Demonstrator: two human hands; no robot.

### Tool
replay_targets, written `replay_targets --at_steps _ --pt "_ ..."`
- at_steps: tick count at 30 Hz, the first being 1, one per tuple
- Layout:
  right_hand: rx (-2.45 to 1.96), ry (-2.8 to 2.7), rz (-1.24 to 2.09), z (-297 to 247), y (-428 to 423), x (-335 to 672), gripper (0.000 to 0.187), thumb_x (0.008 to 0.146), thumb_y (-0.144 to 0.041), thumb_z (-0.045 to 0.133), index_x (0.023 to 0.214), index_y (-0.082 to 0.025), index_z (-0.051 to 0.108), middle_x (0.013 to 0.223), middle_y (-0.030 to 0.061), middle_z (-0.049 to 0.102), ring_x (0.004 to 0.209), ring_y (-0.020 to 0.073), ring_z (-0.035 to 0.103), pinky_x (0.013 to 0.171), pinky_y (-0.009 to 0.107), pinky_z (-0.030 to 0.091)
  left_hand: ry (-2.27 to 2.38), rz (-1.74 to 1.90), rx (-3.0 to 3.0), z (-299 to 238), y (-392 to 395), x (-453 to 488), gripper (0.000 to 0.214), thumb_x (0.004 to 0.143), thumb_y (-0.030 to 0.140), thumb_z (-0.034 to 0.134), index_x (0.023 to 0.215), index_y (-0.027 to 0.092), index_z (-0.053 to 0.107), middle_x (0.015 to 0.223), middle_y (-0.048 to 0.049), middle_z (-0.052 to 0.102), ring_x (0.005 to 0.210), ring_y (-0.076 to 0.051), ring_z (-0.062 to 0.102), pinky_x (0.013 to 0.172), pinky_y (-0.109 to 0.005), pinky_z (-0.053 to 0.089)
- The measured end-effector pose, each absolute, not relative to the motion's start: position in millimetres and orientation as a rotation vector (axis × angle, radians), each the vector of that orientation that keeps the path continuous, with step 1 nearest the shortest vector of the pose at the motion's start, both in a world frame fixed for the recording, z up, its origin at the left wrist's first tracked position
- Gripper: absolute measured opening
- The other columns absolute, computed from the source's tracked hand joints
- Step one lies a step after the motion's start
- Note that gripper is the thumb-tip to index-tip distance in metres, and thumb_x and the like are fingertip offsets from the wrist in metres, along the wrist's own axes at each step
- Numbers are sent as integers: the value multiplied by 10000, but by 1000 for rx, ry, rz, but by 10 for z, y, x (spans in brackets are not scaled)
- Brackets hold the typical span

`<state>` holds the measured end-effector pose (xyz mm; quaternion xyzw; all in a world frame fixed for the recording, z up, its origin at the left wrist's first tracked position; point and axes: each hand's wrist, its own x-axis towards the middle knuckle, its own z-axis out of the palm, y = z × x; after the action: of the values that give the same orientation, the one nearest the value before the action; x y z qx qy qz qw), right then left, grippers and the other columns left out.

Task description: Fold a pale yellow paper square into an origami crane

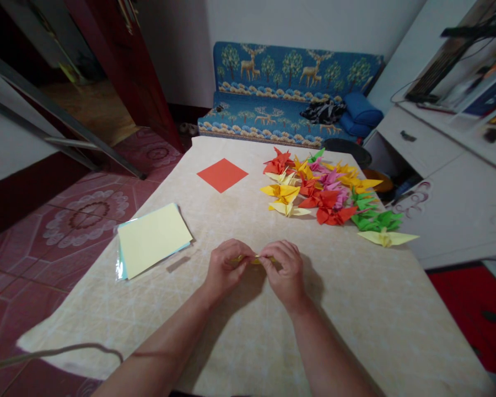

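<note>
Both hands meet over the middle of the table, pinching a small folded piece of yellow paper (256,259). My left hand (228,266) grips its left side between thumb and fingers. On the other side, my right hand (285,270) does the same, fingertips close to the left ones. Most of the folded paper is hidden by the fingers. Beyond the hands, a flat red paper square (222,175) lies with a corner toward me. To the left rests a stack of pale yellow paper sheets (152,240) on a clear plastic sleeve, with a blue sheet edge showing.
Several folded paper cranes (322,198) in red, orange, yellow, pink and green crowd the table's far right. A small grey strip (178,264) lies by the paper stack. A cable (66,349) crosses the near left corner. A blue patterned sofa (273,110) stands behind the table (248,342).
</note>
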<state>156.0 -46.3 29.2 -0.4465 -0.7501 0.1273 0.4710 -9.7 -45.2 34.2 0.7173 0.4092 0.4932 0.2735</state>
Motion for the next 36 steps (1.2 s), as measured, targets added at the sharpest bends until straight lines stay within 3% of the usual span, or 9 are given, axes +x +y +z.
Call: replay_targets --at_steps 7,12,18,22,26,29,32,36 --pt "-1135 -1690 136 307 -476 1599 171 771 -73 582 734 -226 646 778 25 629 788 183 560 738 345 435 1361 1540 1880 376 -469 -120 35 739 219 647 769 200 643 932 -76 627 917 -208 566 834 -356 446" --pt "-1141 -1647 49 301 -495 1627 194 756 -43 595 727 -230 638 779 23 619 780 177 548 738 343 436 1246 1349 1734 390 -516 -80 184 810 250 584 650 163 610 655 -33 594 643 -149 552 638 -269 431" --pt "-1090 -1762 -6 296 -507 1579 217 759 -38 590 706 -241 645 767 16 628 757 168 525 720 326 422 1060 1109 1406 392 -530 39 255 805 359 601 820 126 702 764 -68 677 711 -175 594 654 -263 435" --pt "-1054 -1858 17 306 -516 1531 221 745 -46 614 714 -262 649 779 6 628 779 174 524 734 327 426 1100 1123 1187 371 -493 18 316 779 390 628 608 126 652 581 -30 623 557 -129 541 566 -237 403" --pt "-1075 -1689 168 344 -533 1491 232 768 -76 558 888 -259 634 1042 58 586 1002 223 535 873 402 428 1141 1184 1055 304 -453 -27 305 768 378 646 584 134 644 567 -16 632 524 -108 525 560 -226 396" --pt "-1112 -1363 414 356 -541 1471 281 780 -211 561 1061 -207 540 1217 123 500 1122 260 501 919 431 420 1112 1203 935 250 -432 -39 272 772 377 644 641 140 662 604 -18 659 554 -113 561 562 -218 407" --pt "-1121 -1148 791 312 -534 1443 358 804 -345 556 1122 -195 490 1050 98 598 896 213 607 750 339 495 1053 1213 872 228 -427 -40 240 773 365 649 680 145 669 640 -20 674 588 -117 582 567 -212 415" --pt "-1065 -1009 1188 237 -526 1383 233 827 -424 551 802 -193 557 626 -9 576 549 137 557 539 245 445 1030 1185 892 248 -441 -28 236 784 356 639 695 141 679 680 -31 686 581 -112 573 581 -223 425"
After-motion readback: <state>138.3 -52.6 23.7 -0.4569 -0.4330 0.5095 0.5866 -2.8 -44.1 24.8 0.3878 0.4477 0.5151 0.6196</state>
